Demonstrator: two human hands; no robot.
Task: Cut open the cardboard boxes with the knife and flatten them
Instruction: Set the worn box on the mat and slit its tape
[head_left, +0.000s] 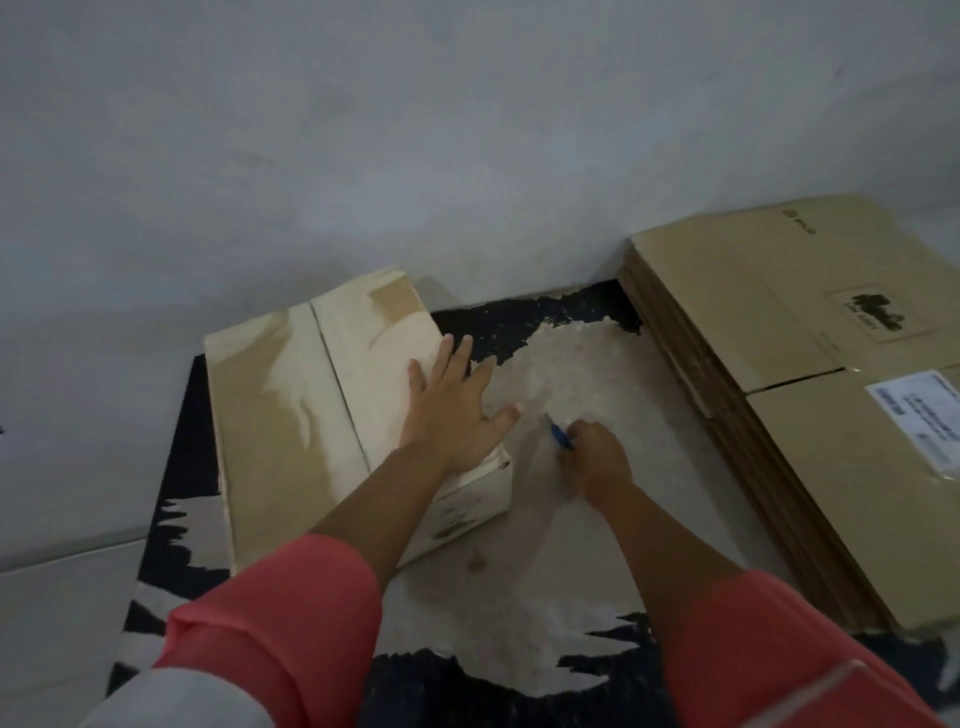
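Resting closed on the mat (182, 467) by the wall, cardboard box (291, 415): looks light, stiff-walled, apt to slide. Best steadied from above, as with left hand (452, 415) spread flat on top. Just beside, right hand (597, 462) curled round blue knife (560, 435).

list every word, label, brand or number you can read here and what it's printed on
No text here reads clearly enough to quote.
Small mark with a circle, at the far edge of the stack of flattened boxes: blurred, unreadable.
Framed logo on the same top sheet: dark shape, wording unreadable.
White label on the stack's nearer sheet: print lines too small.
Faint print on the side of the standing box: too blurred.
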